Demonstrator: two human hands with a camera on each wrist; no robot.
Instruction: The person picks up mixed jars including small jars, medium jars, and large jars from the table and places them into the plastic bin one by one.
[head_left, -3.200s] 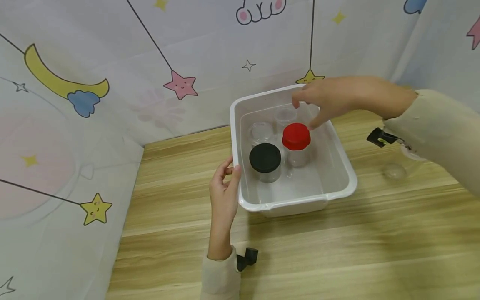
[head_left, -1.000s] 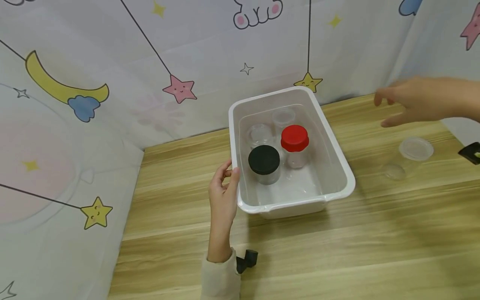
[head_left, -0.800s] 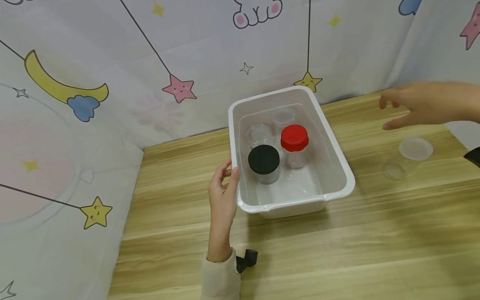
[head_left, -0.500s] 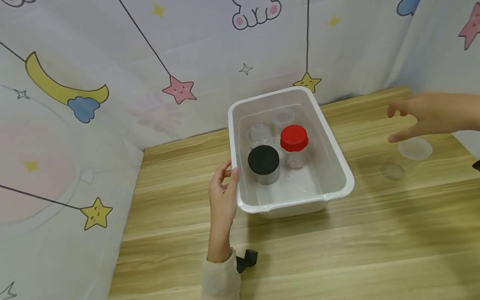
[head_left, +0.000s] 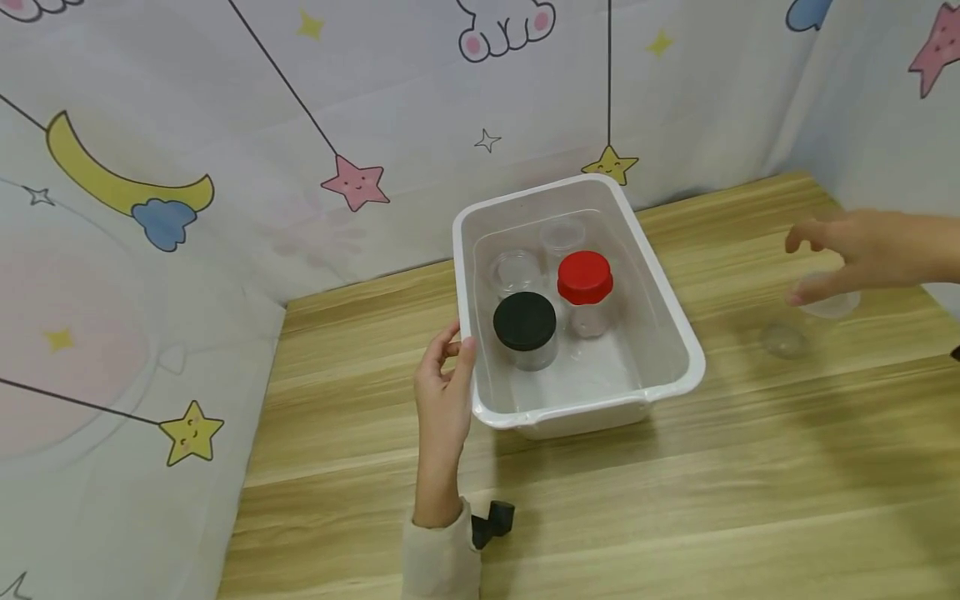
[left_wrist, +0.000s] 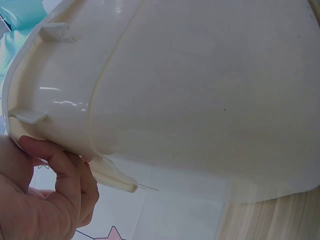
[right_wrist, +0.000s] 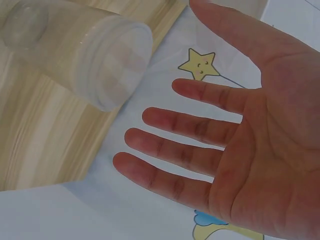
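My left hand (head_left: 442,379) grips the left rim of a white plastic tub (head_left: 588,423). In the left wrist view its curled fingers (left_wrist: 67,170) lie against the underside of that rim. Inside the tub stand a black-lidded clear jar (head_left: 525,322), a red-lidded clear jar (head_left: 585,277) and two clear jars with see-through lids (head_left: 516,271). At the right, my right hand (head_left: 873,248) hovers over another clear jar (head_left: 834,306), partly covering its lid. The right wrist view has the fingers spread, apart from this jar (right_wrist: 112,62), holding nothing.
A wood-grain table (head_left: 337,400) carries everything. Behind it and at the left hangs a pale cloth (head_left: 420,100) printed with stars and a moon. A black camera mount (head_left: 495,518) sticks out at the left sleeve.
My right hand has left the space above the tub, moved right, and lowered toward the clear jar on the table. My left hand has stayed at the rim.
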